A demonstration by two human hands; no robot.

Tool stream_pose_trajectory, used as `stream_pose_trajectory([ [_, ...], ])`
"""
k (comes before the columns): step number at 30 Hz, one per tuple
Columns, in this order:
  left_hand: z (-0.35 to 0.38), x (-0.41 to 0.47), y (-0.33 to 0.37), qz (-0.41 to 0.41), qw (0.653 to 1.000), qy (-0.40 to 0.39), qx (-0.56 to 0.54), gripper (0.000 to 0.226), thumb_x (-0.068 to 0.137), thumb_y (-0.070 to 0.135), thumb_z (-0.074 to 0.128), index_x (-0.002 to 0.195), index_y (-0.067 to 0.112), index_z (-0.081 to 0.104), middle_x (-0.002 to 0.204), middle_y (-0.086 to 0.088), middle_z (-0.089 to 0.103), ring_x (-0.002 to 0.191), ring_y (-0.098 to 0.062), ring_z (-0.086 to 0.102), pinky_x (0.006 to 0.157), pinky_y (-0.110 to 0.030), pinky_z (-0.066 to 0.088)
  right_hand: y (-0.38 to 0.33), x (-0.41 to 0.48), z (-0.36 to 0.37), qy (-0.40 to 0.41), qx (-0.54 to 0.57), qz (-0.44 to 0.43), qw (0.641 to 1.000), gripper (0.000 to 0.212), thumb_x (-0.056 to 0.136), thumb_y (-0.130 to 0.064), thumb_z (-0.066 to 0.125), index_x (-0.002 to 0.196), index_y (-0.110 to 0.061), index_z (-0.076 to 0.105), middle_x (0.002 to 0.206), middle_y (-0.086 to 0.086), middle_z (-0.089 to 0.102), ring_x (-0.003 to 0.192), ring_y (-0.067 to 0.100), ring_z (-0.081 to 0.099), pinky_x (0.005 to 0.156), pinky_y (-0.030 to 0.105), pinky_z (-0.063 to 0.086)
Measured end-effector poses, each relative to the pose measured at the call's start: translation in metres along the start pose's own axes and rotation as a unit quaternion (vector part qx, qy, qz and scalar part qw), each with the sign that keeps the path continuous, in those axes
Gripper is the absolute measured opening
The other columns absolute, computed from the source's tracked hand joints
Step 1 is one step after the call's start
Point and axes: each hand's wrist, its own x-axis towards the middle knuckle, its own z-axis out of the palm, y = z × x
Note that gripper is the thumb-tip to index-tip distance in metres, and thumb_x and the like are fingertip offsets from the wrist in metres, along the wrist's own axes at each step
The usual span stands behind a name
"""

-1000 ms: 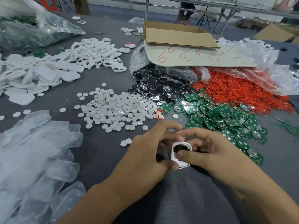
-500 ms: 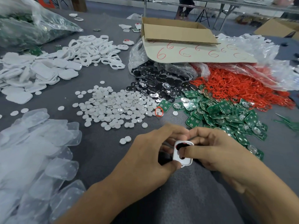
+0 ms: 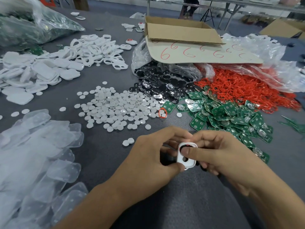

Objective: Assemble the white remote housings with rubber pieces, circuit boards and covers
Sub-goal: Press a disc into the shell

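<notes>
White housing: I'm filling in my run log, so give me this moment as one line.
left hand: grips white housing | right hand: holds housing, thumb on dark piece in upper opening

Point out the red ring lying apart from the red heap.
The red ring among the white discs, beside the green boards; the heap lies far right.

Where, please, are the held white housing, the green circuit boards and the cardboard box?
white housing (image 3: pixel 189 163), head view, its lower rim below the hole.
green circuit boards (image 3: pixel 231 118), head view, middle of the pile.
cardboard box (image 3: pixel 181 33), head view, its front flap.
</notes>
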Motion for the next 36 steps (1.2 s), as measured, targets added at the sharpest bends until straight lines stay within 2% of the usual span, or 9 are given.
stream_pose_trajectory([
  [4,-0.001,0.000,-0.002,-0.025,1.000,-0.004,-0.017,0.056,0.074,-0.003,0.081,0.113,0.036,0.067,0.108,0.012,0.073,0.100,-0.013,0.069,0.084,-0.022,0.056,0.003,0.002,0.002,0.024,0.001,0.010,1.000,0.009,0.073,-0.010,0.083,0.077,-0.012,0.075,0.065,0.006,0.068,0.044,0.010,0.045,0.035,0.018,0.030],
  [8,0.000,-0.001,-0.003,-0.038,0.999,0.012,-0.033,0.035,0.089,0.017,0.077,0.114,0.039,0.066,0.106,0.011,0.073,0.101,-0.010,0.070,0.086,-0.023,0.057,0.006,0.003,-0.001,0.014,0.025,-0.004,1.000,0.015,0.065,-0.009,0.086,0.076,-0.007,0.076,0.067,0.010,0.070,0.049,0.010,0.051,0.040,0.017,0.037],
  [11,0.003,-0.001,-0.001,-0.045,0.998,0.044,0.004,0.020,0.089,0.020,0.079,0.103,0.034,0.073,0.094,0.013,0.076,0.091,-0.005,0.073,0.081,-0.019,0.057,0.010,0.002,-0.001,0.011,0.038,-0.026,0.999,0.014,0.069,-0.012,0.083,0.081,-0.006,0.078,0.073,0.016,0.073,0.054,0.014,0.056,0.047,0.019,0.044],
  [15,0.003,-0.002,0.001,-0.054,0.995,0.071,0.034,0.022,0.088,0.012,0.076,0.094,0.033,0.079,0.084,0.020,0.076,0.082,0.003,0.072,0.075,-0.011,0.053,0.013,0.002,0.002,0.028,-0.014,-0.077,0.997,0.008,0.077,-0.013,0.081,0.084,-0.016,0.080,0.069,0.011,0.072,0.057,0.015,0.058,0.055,0.022,0.046],
  [19,0.005,-0.004,0.005,-0.068,0.989,0.109,0.075,0.017,0.084,0.010,0.077,0.085,0.027,0.080,0.076,0.017,0.075,0.073,0.002,0.071,0.070,-0.012,0.053,0.019,0.003,0.009,0.071,-0.060,-0.108,0.990,0.015,0.076,-0.010,0.083,0.082,-0.022,0.077,0.060,0.000,0.066,0.057,0.011,0.060,0.059,0.028,0.048],
  [24,-0.006,-0.003,0.011,-0.094,0.983,0.078,0.136,0.010,0.083,0.018,0.075,0.078,0.027,0.077,0.069,0.020,0.071,0.066,0.004,0.067,0.062,-0.006,0.046,0.010,0.006,0.007,0.038,-0.052,-0.111,0.992,0.008,0.077,-0.026,0.080,0.083,-0.021,0.078,0.067,-0.001,0.068,0.060,0.009,0.057,0.055,0.022,0.049],
  [27,-0.014,-0.003,0.013,-0.110,0.979,0.059,0.162,0.008,0.082,0.025,0.074,0.074,0.027,0.073,0.068,0.020,0.069,0.064,0.004,0.064,0.058,-0.007,0.043,-0.005,0.030,0.015,0.079,-0.153,-0.161,0.972,0.005,0.085,-0.020,0.076,0.083,-0.024,0.079,0.071,-0.005,0.072,0.062,0.009,0.062,0.062,0.023,0.052],
  [32,-0.024,-0.003,0.014,-0.130,0.971,0.028,0.197,0.020,0.079,0.038,0.077,0.065,0.030,0.064,0.069,0.027,0.065,0.064,0.008,0.061,0.054,-0.005,0.039,-0.031,0.077,0.043,0.010,-0.335,-0.170,0.927,0.009,0.081,-0.031,0.082,0.089,-0.027,0.079,0.073,-0.012,0.072,0.068,-0.001,0.066,0.067,0.018,0.053],
  [36,-0.026,-0.002,0.013,-0.140,0.974,0.021,0.177,0.017,0.079,0.038,0.079,0.069,0.028,0.068,0.069,0.026,0.065,0.064,0.008,0.061,0.056,-0.006,0.040,-0.034,0.085,0.045,-0.008,-0.367,-0.184,0.912,0.006,0.080,-0.027,0.083,0.080,-0.028,0.077,0.067,-0.012,0.069,0.065,0.002,0.064,0.064,0.024,0.054],
])
